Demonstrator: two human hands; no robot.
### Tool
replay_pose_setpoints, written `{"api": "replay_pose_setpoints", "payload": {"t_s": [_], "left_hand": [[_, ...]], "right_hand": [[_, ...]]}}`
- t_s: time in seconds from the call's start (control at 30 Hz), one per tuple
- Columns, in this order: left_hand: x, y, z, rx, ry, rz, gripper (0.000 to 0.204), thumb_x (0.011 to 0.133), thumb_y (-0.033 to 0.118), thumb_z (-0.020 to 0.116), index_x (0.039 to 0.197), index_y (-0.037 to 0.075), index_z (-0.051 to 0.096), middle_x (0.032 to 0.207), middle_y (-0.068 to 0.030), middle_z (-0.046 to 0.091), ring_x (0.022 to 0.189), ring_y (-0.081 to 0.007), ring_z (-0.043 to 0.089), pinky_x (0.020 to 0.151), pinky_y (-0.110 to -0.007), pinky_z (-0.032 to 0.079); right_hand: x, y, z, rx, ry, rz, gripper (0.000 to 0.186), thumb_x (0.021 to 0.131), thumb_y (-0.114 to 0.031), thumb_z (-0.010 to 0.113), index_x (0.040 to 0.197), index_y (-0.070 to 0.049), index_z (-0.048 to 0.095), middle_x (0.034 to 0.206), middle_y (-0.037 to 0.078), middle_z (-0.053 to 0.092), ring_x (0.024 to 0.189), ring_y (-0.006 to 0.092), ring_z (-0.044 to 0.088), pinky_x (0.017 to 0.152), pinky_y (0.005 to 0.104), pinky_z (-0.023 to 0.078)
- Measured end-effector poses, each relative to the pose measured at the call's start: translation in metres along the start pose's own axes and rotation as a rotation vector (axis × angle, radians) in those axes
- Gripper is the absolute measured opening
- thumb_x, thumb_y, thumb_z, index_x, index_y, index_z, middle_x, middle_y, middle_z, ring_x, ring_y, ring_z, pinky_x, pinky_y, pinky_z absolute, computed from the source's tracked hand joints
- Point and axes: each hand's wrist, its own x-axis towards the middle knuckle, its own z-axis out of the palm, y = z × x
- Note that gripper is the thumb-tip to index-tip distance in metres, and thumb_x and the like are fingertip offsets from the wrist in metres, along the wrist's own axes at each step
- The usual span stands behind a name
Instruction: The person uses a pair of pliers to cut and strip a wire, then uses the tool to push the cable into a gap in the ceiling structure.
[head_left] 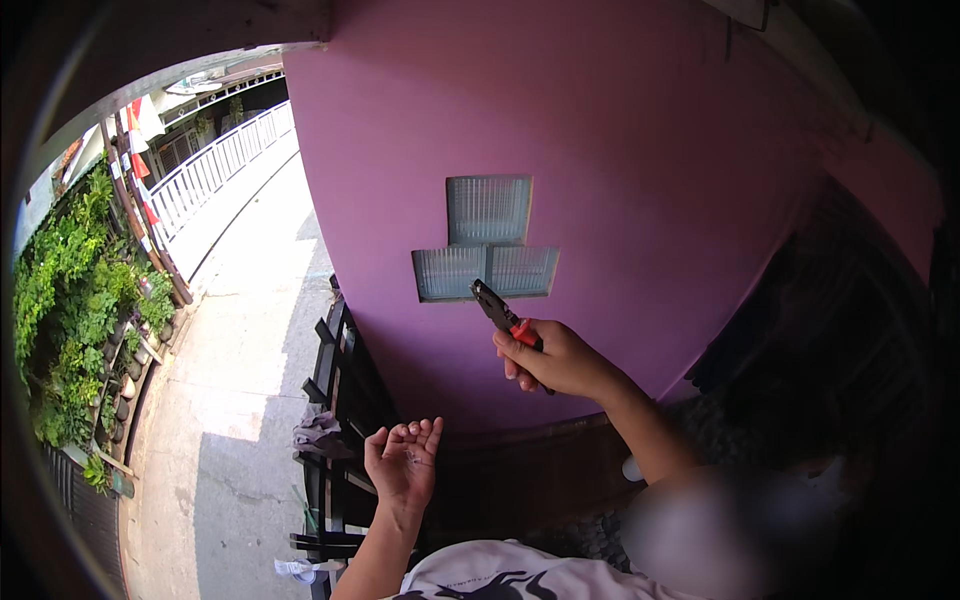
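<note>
My right hand [548, 358] is wrapped round the handles of a pair of pliers [500, 308] with red grips and dark metal jaws. The jaws point up and left, in front of the lower glass blocks of the wall as seen from here. Lower down, my left hand [405, 465] is held palm up with its fingers loosely curled and the palm showing. A few tiny marks or bits show on that palm, too small to name. The left hand appears beside a black slatted fence [322, 390], apart from the pliers.
A purple wall [620, 180] fills the middle, with glass blocks [488, 210] set in it. A greyish cloth [320, 435] hangs on the fence. Left of it runs a sunlit concrete lane [225, 370], with green plants [75, 290] and a white railing [220, 160]. The lower right is dark.
</note>
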Motion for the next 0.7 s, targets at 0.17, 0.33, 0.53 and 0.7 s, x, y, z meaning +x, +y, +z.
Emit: {"api": "replay_pose_setpoints", "payload": {"t_s": [0.17, 0.33, 0.53, 0.7], "left_hand": [[0.014, -0.004, 0.006, -0.037, -0.039, -0.036, 0.035, 0.094, 0.026, 0.049, 0.083, -0.005, 0.06, 0.093, -0.0207, 0.065, 0.105, -0.036, 0.062, 0.113, -0.052, 0.04], [0.019, -0.017, 0.011, -0.063, -0.068, -0.079, 0.038, 0.097, 0.028, 0.047, 0.088, -0.007, 0.06, 0.107, -0.0259, 0.062, 0.118, -0.0388, 0.057, 0.117, -0.053, 0.036], [0.018, -0.02, 0.017, -0.059, -0.066, -0.095, 0.038, 0.097, 0.026, 0.046, 0.088, -0.008, 0.061, 0.103, -0.0247, 0.064, 0.117, -0.0392, 0.058, 0.116, -0.052, 0.037], [0.018, -0.016, 0.018, -0.076, -0.071, -0.091, 0.037, 0.097, 0.024, 0.045, 0.086, -0.007, 0.062, 0.099, -0.0236, 0.064, 0.116, -0.0389, 0.059, 0.116, -0.052, 0.037]], "right_hand": [[-0.031, 0.028, 0.04, -0.487, -0.157, -0.087, 0.049, 0.096, -0.045, 0.064, 0.086, 0.003, 0.063, 0.081, 0.016, 0.061, 0.072, 0.0287, 0.064, 0.07, 0.0396, 0.052], [-0.039, 0.027, 0.05, -0.721, -0.268, -0.017, 0.046, 0.093, -0.044, 0.066, 0.088, 0.002, 0.067, 0.09, 0.022, 0.061, 0.083, 0.0378, 0.064, 0.077, 0.0444, 0.05], [-0.039, 0.037, 0.055, -0.8, -0.322, -0.021, 0.042, 0.093, -0.038, 0.066, 0.106, 0.002, 0.068, 0.092, 0.02, 0.061, 0.086, 0.0375, 0.064, 0.079, 0.044, 0.05], [-0.035, 0.039, 0.059, -0.847, -0.307, -0.025, 0.048, 0.094, -0.035, 0.065, 0.125, 0.002, 0.063, 0.099, 0.021, 0.061, 0.095, 0.0381, 0.063, 0.086, 0.0435, 0.05]]}}
